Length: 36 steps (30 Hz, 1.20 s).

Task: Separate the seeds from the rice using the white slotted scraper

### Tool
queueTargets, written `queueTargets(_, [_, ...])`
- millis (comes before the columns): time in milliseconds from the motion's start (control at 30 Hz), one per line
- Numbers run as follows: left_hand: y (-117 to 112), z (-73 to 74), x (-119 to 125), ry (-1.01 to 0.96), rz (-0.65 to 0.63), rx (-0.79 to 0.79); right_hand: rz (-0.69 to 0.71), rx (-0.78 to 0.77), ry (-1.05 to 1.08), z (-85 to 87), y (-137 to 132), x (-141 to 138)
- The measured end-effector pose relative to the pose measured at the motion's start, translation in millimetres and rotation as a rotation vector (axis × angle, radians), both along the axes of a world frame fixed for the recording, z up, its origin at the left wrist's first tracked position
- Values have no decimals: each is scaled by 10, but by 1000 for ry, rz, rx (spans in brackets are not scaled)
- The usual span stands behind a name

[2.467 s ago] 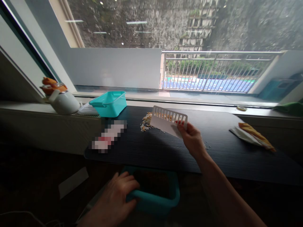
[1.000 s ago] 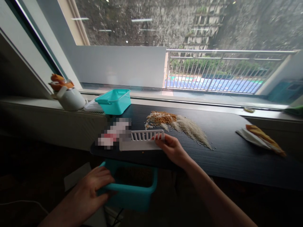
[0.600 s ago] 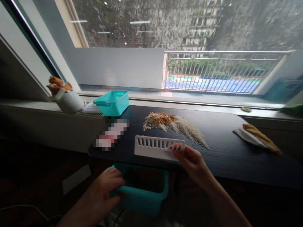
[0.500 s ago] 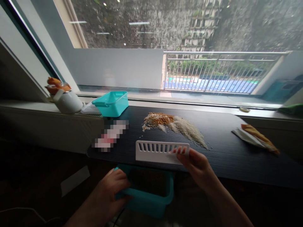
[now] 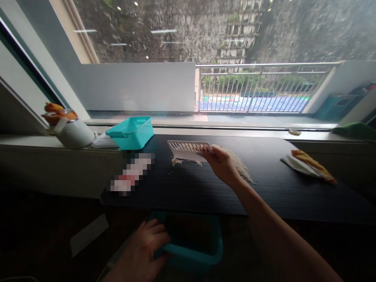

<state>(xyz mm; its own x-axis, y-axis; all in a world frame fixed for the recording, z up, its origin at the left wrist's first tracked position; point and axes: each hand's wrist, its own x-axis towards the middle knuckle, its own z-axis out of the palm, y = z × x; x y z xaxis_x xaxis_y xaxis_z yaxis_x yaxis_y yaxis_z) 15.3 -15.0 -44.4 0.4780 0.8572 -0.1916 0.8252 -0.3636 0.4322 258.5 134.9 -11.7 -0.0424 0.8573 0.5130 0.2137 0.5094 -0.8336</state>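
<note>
Your right fingers (image 5: 207, 152) are closing on the right end of the white slotted panel (image 5: 188, 150), thumb underneath and red-painted fingertips lying over its last slots, so your right hand (image 5: 222, 165) is gripping it firmly. The panel is standing on its long edge across the far half of the bench (image 5: 279, 188), slotted edge up and leaning back away from you, though whether its lower edge is touching the bench cannot be told. A thin scatter of loose grains (image 5: 182, 161) is lying on the bench just in front of the panel's lower edge, and the heap of white rice (image 5: 240, 166) is spreading out to the right from behind your hand. Your left fingers (image 5: 160, 236) are curling over the near left rim of the lower teal bin (image 5: 202, 256), and your left hand (image 5: 143, 252) is clamping that bin below the front edge of the bench, roughly beneath the panel; its inside is too dark to read. Further out, a pixelated oblong object (image 5: 131, 174) is lying on the left part of the bench, and a second teal bin (image 5: 131, 132) is sitting at the back left corner, with a white lid (image 5: 101, 141) just beside it. A pale teapot (image 5: 73, 132) is standing on the window sill to the left. A crumpled wrapper (image 5: 308, 166) is lying on the right side of the bench, well apart from both hands.
</note>
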Motion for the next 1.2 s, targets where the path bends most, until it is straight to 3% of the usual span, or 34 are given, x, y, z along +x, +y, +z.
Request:
queueTargets(133, [-5,0,-9,-6,3,-5,23,17,-70,53,28,20])
queueTargets(367, [-5,0,-4,-5,18,31,0,3,-131,248,-170,101])
queueTargets(500, [-7,-32,-19,-20,1,86,-8,12,-155,238,-148,59])
queueTargets(767, [14,0,0,16,14,48,27,18,-183,159,50,-4])
queueTargets(1067, [-16,-69,-57,-113,14,157,-18,16,-208,307,-308,90])
queueTargets(1200, [-27,-48,-145,-150,11,189,12,37,-221,293,-291,36])
